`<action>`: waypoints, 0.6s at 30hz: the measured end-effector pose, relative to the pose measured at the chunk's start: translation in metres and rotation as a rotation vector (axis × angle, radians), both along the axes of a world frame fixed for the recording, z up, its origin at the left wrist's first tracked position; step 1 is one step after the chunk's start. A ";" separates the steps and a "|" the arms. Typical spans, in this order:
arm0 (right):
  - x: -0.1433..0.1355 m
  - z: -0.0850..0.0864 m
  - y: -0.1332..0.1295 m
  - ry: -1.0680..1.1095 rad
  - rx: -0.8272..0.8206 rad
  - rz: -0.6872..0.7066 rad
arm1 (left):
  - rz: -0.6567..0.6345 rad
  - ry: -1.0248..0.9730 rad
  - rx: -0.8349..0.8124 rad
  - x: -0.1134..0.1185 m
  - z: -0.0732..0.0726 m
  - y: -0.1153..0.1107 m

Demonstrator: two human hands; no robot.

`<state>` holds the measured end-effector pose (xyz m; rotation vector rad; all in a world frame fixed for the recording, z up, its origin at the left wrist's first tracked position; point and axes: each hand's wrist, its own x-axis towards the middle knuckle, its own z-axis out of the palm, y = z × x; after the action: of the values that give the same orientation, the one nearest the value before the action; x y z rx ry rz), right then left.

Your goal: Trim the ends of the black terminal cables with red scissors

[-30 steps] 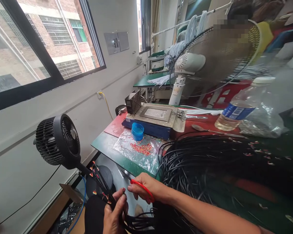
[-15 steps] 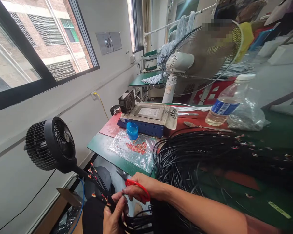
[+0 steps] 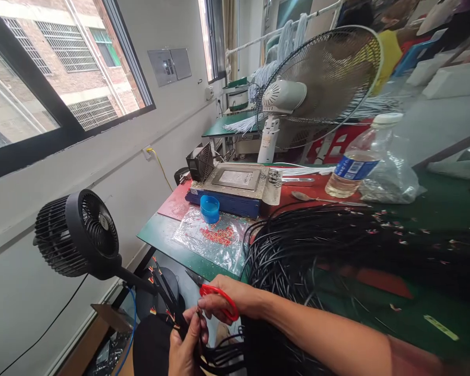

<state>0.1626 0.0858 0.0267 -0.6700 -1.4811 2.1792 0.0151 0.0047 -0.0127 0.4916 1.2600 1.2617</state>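
Step in hand, by look: trimming cable ends. Left hand [image 3: 184, 347] gripped round bunch of black cables [image 3: 168, 308], low, off table [image 3: 168, 241] edge, stripped coloured tips fanned up-left. Right hand [image 3: 229, 300] holds red scissors [image 3: 215, 297], blades just beside bunch. Next move calls for lining blades on one tip. Bottle [image 3: 356, 164] holds little liquid; blue cap [image 3: 210, 208] contents unclear; red bits on plastic sheet [image 3: 215, 237].

Both hands are meeting at the bottom centre of the frame. The left hand [image 3: 186, 347] is rising from the lower edge, fingers curled shut, thumb tip pointing up. The right hand [image 3: 229, 300] is reaching in from the lower right, its bare forearm stretching diagonally across, fingers closed and knuckles upward.
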 end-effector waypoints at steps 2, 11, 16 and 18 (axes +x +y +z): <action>0.000 0.001 0.001 -0.002 -0.025 -0.017 | -0.024 -0.005 0.002 0.001 0.001 0.000; 0.001 -0.001 0.003 -0.072 -0.112 0.065 | -0.049 0.111 0.025 0.003 0.004 -0.003; 0.006 0.006 0.004 -0.143 -0.082 0.160 | -0.156 0.229 0.140 0.003 0.011 -0.003; 0.007 0.008 0.003 -0.166 -0.057 0.167 | -0.166 0.241 0.133 0.002 0.012 -0.003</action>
<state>0.1697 0.0889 0.0348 -0.7892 -1.6147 2.3479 0.0172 0.0012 -0.0011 0.8484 1.3094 1.1750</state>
